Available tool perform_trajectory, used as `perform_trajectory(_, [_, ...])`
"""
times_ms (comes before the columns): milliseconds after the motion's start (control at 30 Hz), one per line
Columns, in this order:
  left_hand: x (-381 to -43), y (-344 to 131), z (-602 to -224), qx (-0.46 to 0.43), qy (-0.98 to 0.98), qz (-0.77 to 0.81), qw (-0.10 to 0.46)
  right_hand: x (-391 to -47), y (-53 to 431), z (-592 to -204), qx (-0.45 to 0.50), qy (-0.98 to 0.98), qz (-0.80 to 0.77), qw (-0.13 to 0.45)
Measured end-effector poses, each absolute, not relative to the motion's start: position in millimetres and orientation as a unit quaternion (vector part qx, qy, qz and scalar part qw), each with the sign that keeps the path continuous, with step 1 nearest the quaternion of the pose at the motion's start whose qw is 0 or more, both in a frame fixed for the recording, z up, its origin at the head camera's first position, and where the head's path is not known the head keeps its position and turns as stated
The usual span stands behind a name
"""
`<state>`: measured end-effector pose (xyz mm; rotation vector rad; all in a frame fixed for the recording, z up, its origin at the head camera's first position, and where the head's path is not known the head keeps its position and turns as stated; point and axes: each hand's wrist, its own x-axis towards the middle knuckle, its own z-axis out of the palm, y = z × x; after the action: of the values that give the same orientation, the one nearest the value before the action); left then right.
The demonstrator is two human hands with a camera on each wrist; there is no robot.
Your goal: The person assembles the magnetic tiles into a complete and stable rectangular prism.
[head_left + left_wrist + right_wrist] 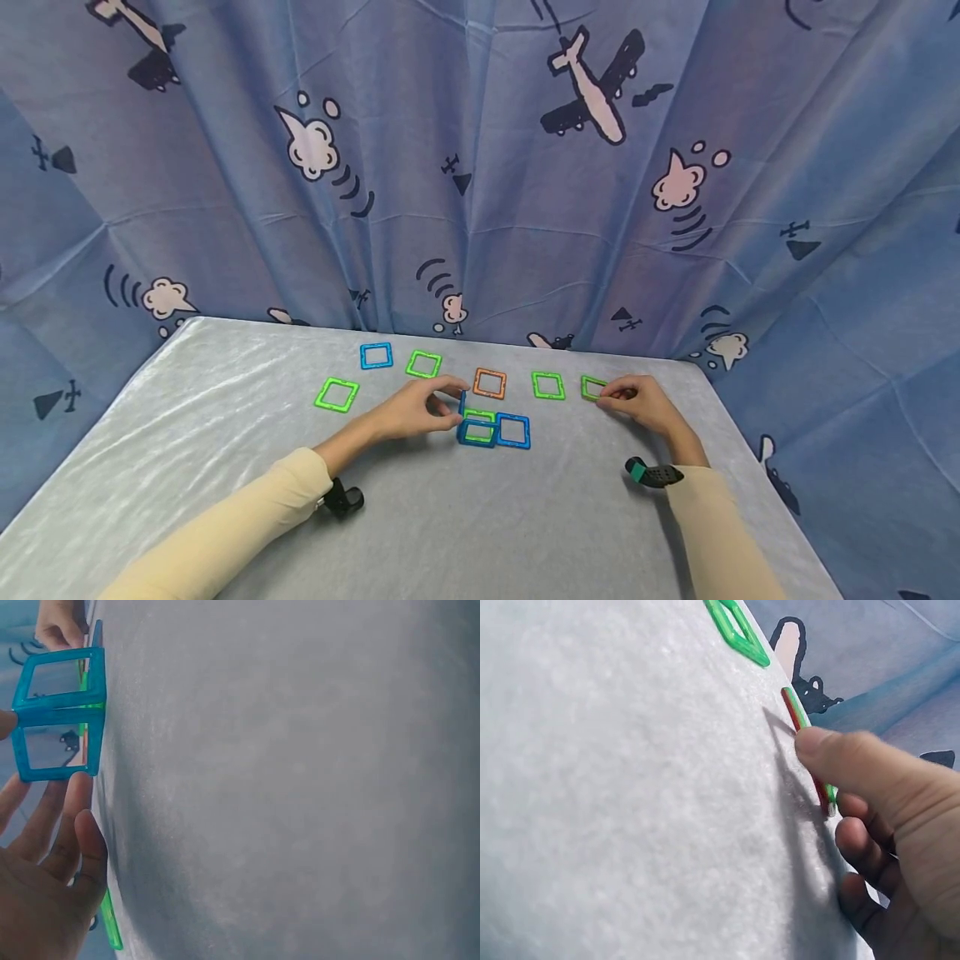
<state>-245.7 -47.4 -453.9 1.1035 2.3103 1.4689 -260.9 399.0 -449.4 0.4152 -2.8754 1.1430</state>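
Observation:
My left hand (415, 408) holds an upright blue square magnetic tile (462, 404), fingers at its top and thumb lower down. This tile joins a second upright blue tile (477, 444) in front, with a green tile (480, 414) behind it. In the left wrist view, the two blue tiles (56, 774) meet at a seam, with a fingertip touching near it. My right hand (637, 400) pinches a green square tile (590, 388) at the right of the row. Seen edge-on in the right wrist view, that piece (788, 701) shows green and red layers under the thumb.
Another blue tile (513, 417) adjoins the small structure on its right. Behind lie an orange tile (476, 383) and a green tile (536, 386). Farther left are a blue tile (363, 357) and green tiles (411, 363). A patterned curtain (480, 167) hangs behind the table (480, 525).

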Motion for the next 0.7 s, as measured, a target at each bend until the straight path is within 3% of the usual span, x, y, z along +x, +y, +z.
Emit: perform_trajectory(700, [-247.1, -47.6, -455.0, 0.369, 0.781, 0.495, 0.095, -242.7, 389.4, -428.0, 0.158, -0.917, 0.367, 0.013])
